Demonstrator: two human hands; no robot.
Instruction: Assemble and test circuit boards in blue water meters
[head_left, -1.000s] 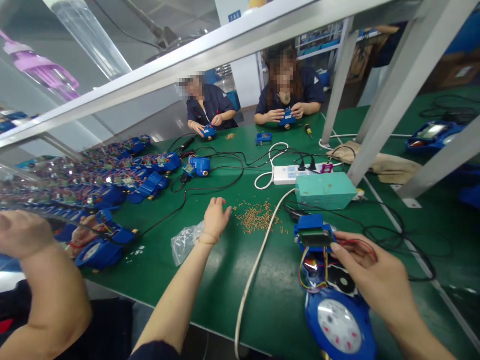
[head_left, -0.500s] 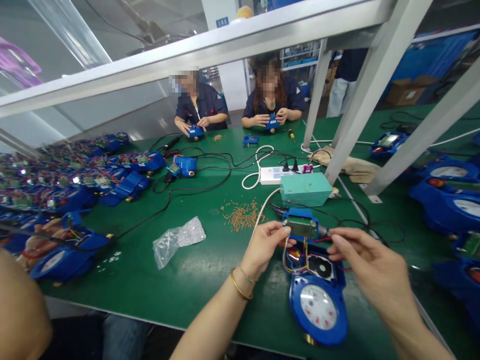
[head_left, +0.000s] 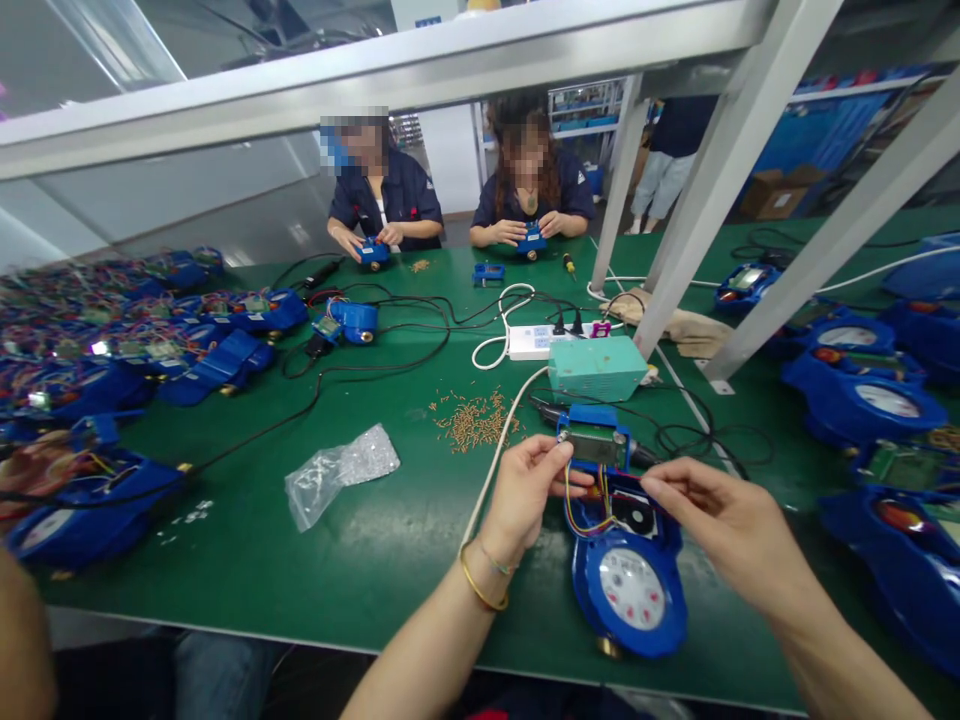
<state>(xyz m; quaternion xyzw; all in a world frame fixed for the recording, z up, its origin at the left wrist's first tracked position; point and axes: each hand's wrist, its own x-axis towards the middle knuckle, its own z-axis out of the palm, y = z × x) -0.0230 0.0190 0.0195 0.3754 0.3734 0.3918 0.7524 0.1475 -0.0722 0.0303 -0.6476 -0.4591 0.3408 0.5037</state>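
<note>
In front of me a blue water meter [head_left: 679,620] lies open, its round white dial [head_left: 632,590] facing up. My left hand [head_left: 525,490] is closed on the near left edge of the meter's blue cover [head_left: 592,413], which carries a green circuit board [head_left: 594,450] and is tilted up behind the body. Yellow and red wires [head_left: 574,505] run from the cover down into the open compartment. My right hand [head_left: 712,505] pinches a thin red wire [head_left: 631,476] at the compartment's right side. A black cable end [head_left: 642,457] sits at the cover's right edge.
A turquoise box [head_left: 596,370] and a white power strip [head_left: 529,343] stand behind the meter. Small brass-coloured screws [head_left: 476,422] and a clear plastic bag [head_left: 341,475] lie to the left. Metal posts [head_left: 720,200] rise at right. Co-workers [head_left: 532,190] sit opposite; more meters [head_left: 862,350] line both sides.
The whole view has shifted slightly. My right fingertips have moved a little closer to the cover and compartment, still pinched. My left hand keeps its hold on the cover.
</note>
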